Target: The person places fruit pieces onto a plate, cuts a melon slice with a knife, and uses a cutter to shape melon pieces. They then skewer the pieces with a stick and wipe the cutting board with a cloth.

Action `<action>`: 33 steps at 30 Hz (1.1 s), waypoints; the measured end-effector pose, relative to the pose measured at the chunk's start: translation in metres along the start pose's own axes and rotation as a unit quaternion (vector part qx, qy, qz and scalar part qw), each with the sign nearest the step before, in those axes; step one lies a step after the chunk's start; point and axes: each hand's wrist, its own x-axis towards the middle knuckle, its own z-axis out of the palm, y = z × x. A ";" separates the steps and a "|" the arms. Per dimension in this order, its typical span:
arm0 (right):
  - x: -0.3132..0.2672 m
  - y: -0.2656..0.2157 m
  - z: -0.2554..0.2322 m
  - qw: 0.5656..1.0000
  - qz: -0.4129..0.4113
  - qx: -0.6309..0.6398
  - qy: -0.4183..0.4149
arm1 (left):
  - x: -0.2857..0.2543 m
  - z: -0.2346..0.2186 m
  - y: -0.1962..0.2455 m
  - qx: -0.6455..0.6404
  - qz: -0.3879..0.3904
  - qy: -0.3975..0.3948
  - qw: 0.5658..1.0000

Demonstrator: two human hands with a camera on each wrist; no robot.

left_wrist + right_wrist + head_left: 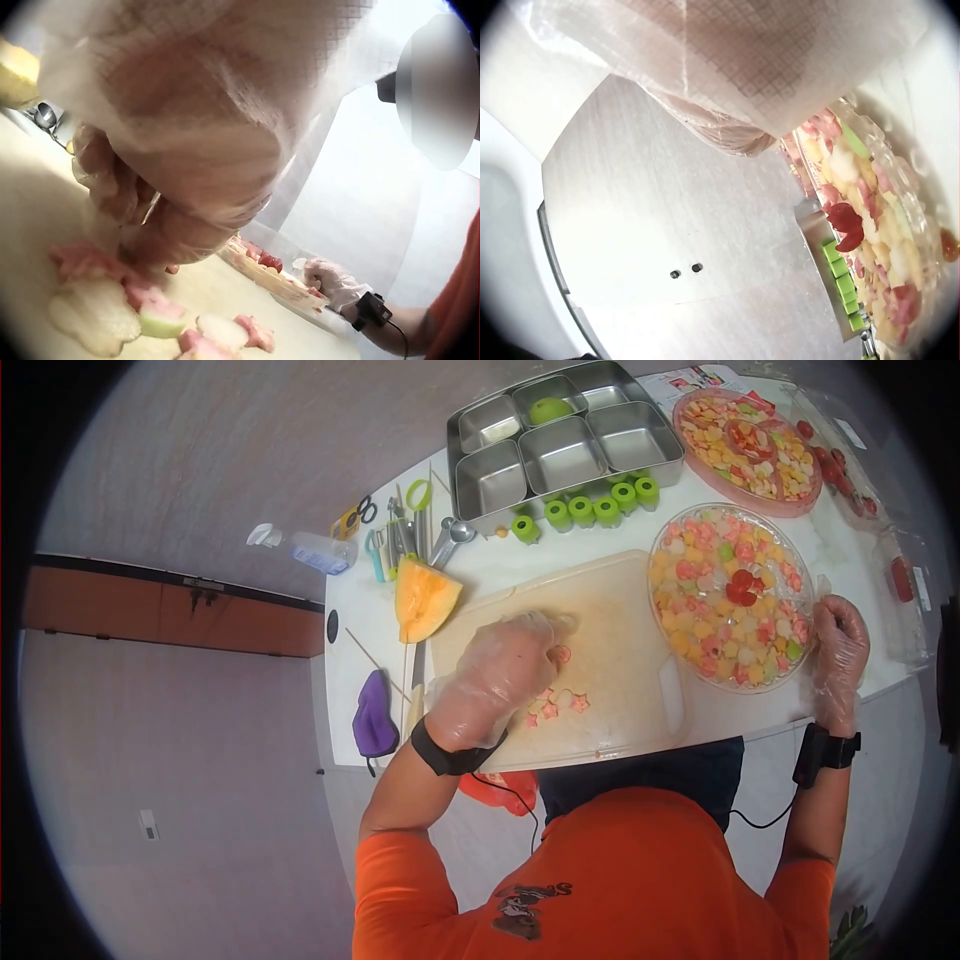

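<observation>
My gloved left hand (505,670) is low over the cream cutting board (610,595), fingers curled down and pinching at a pink fruit piece (94,262); the fingertips are partly hidden. Beside them lie pale and pink cut shapes, among them a pink star (580,703) and a pale flower-shaped slice (94,315). A round clear plate (660,630), filled with small fruit shapes around red pieces, overlaps the board's right end. At its right rim is my gloved right hand (840,655), fingers curled at the edge; the glove hides the exact contact.
Behind the board stand a steel tray with compartments (540,493) and green cutters (582,512). A melon wedge (427,600), utensils (400,540), a spray bottle (322,552) and a purple item (375,718) lie left. A pink divided platter (700,470) and clear packs stand back right.
</observation>
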 end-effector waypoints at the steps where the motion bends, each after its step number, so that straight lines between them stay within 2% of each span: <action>1: 0.000 0.000 0.000 1.000 0.003 0.006 -0.001 | 0.000 -0.002 0.001 -0.013 -0.013 -0.008 1.000; 3: -0.003 -0.005 0.003 1.000 0.004 0.002 -0.001 | 0.001 -0.004 0.001 -0.026 -0.024 -0.016 0.999; 5: -0.003 -0.006 0.002 1.000 0.005 -0.003 -0.002 | 0.001 -0.004 -0.001 -0.146 -0.097 -0.031 0.984; 6: -0.003 -0.004 0.001 1.000 0.002 -0.004 -0.005 | 0.002 -0.003 -0.001 -0.146 -0.097 -0.032 0.984; 8: -0.002 -0.004 0.002 1.000 0.000 -0.003 -0.008 | 0.003 -0.002 -0.002 -0.042 -0.056 -0.011 0.998; 9: -0.003 -0.005 0.003 1.000 0.003 0.002 -0.004 | 0.003 -0.001 -0.004 -0.040 -0.055 -0.011 0.998; 11: -0.005 -0.007 0.005 1.000 0.006 0.007 0.002 | 0.004 0.000 -0.007 -0.157 -0.086 0.000 0.984; 12: -0.007 -0.009 0.008 1.000 0.001 0.014 0.001 | 0.003 -0.002 -0.008 -0.156 -0.084 -0.002 0.984; 15: -0.010 -0.014 0.012 1.000 -0.019 0.024 0.004 | 0.010 -0.003 -0.011 -0.028 0.011 0.074 0.997; 16: -0.010 -0.013 0.011 0.999 -0.029 0.038 -0.006 | 0.019 -0.008 -0.004 -0.037 0.026 0.074 0.996; 18: -0.011 -0.016 0.012 0.999 -0.021 0.033 0.000 | 0.031 -0.022 0.013 -0.112 -0.030 0.040 0.992; 19: -0.012 -0.016 0.012 0.999 -0.007 0.037 -0.006 | 0.043 -0.023 0.022 -0.066 0.030 0.082 0.994; 20: -0.012 -0.015 0.012 0.999 -0.010 0.035 -0.001 | 0.056 -0.023 0.030 -0.067 0.037 0.082 0.994; 22: -0.011 -0.015 0.013 0.999 -0.004 0.042 -0.008 | 0.083 -0.023 0.050 -0.106 0.164 0.128 0.972; 23: -0.013 -0.020 0.015 0.999 -0.008 0.038 -0.001 | 0.097 -0.026 0.063 -0.088 0.154 0.092 0.980; 24: -0.014 -0.020 0.014 0.999 -0.009 0.039 0.004 | 0.109 -0.026 0.075 -0.087 0.159 0.091 0.979; 26: -0.012 -0.017 0.012 0.999 -0.032 0.037 -0.017 | 0.132 -0.025 0.097 -0.077 0.134 0.009 0.988; 29: -0.010 -0.013 0.012 0.998 -0.057 0.029 -0.015 | 0.161 -0.010 0.115 -0.023 0.125 -0.040 0.991; 33: -0.009 -0.016 0.011 0.997 -0.073 0.004 -0.017 | 0.181 0.000 0.127 -0.030 0.092 -0.079 0.992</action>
